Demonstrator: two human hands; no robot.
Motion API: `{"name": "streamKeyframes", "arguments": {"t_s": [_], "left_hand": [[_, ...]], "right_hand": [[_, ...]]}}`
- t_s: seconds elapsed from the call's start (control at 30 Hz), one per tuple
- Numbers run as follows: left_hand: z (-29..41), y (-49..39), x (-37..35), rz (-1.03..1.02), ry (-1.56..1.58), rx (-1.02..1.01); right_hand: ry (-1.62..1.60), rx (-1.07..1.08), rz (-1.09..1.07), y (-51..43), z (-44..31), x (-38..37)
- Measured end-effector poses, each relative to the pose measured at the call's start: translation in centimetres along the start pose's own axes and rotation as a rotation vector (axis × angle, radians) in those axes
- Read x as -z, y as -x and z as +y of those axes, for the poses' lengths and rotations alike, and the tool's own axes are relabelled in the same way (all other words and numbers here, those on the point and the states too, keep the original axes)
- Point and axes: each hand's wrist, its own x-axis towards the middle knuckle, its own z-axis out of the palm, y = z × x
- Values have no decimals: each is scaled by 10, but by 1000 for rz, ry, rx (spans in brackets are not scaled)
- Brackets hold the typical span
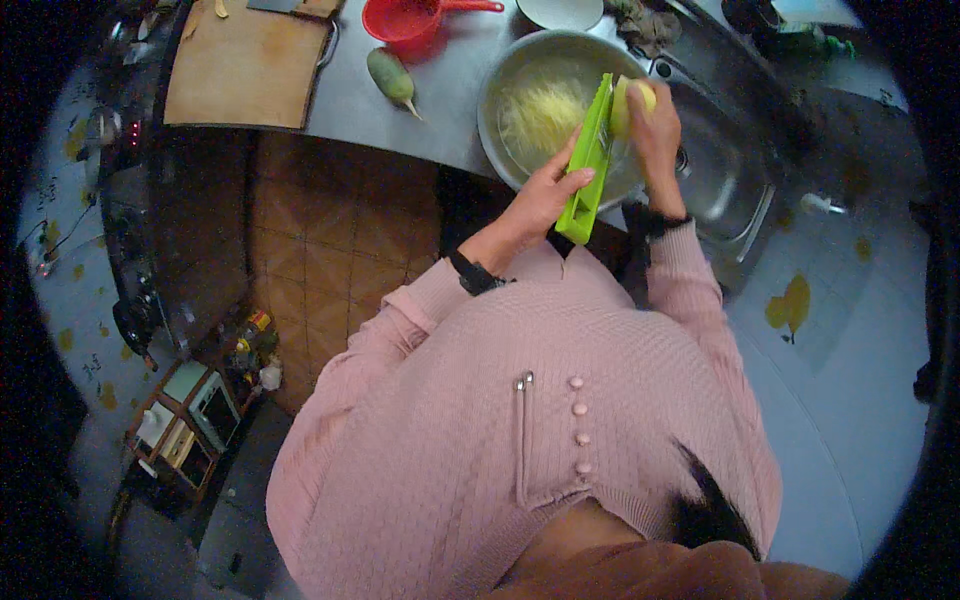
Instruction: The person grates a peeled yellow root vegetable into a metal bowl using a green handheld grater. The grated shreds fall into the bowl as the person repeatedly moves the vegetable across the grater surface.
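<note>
My left hand (551,191) grips the lower part of a bright green plastic grater (595,161), which slants across a large metal basin (493,146). On the grater's right face, my right hand (656,127) holds a pale yellow peeled vegetable (622,112), perhaps a potato. That hand is slightly blurred, and its fingers hide part of the piece. Fine yellow shreds (540,112) lie heaped in the basin, seemingly in water. Left of the basin, a green radish (391,77) with a thin root rests on the metal counter (450,112).
A red plastic colander (403,19) and a white bowl (562,11) stand behind. A wooden cutting board (240,71) lies at the counter's left. The stainless steel sink (724,165) is on the right, with a dark cloth (649,30) near its back edge.
</note>
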Motion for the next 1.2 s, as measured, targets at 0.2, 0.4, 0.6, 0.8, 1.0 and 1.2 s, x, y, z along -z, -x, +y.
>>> {"name": "streamKeyframes", "arguments": {"t_s": [0.2, 0.4, 0.6, 0.8, 1.0, 1.2], "left_hand": [[6, -4, 2, -9, -7, -80], [10, 2, -5, 4, -193, -39], [7, -1, 1, -19, 51, 9], [0, 0, 3, 5, -38, -8], [-2, 0, 7, -9, 69, 20], [-3, 5, 6, 61, -43, -27]], "right_hand": [[53, 99, -24, 49, -19, 4], [-127, -91, -33, 12, 0, 6], [3, 96, -22, 39, -7, 4], [-133, -60, -42, 16, 5, 0], [-45, 23, -40, 33, -4, 1], [-142, -54, -98, 21, 3, 2]]}}
